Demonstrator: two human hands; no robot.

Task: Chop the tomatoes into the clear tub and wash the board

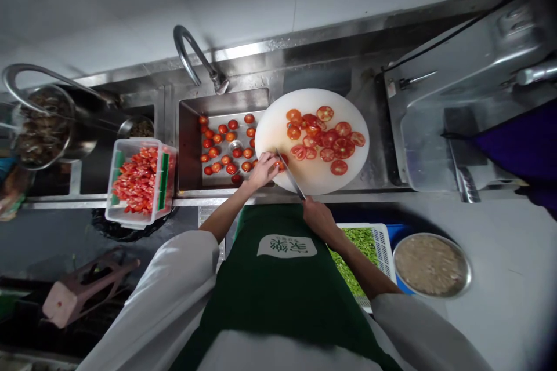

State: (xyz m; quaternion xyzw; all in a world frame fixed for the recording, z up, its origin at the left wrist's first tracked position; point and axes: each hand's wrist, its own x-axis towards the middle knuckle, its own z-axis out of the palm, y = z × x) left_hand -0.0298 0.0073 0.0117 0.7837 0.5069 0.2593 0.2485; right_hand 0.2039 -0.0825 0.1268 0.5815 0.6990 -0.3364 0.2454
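Nearest the camera, a green apron (278, 278) hangs between two white sleeves, and low on the right a white basket of chopped greens (359, 255) touches a metal bowl of greyish mash (432, 265); grey floor lies open beyond that bowl. Low on the left stands one pink stool (76, 293). Above the apron runs the steel counter edge (87, 202), and a round white cutting board (278, 122) overhangs it a little. The right hand (319, 217) is closed around the handle of a knife (290, 175), whose blade slants up-left onto the board's near rim. The left hand (263, 169) rests at the board's left edge, fingers curled down on a tomato piece (282, 162) just beside the blade; how much of it remains I cannot tell. About fifteen tomato slices (326, 139) lie overlapping on the middle and right of the board, leaving its left part and near rim bare. Left of the board, the sink (191, 145) holds some twenty small whole tomatoes (226, 145). Further left, a clear plastic tub of cut tomato (139, 179) sits on the counter edge. Behind, one curved tap (195, 61) reaches over the sink, and a metal machine (470, 104) fills the right.
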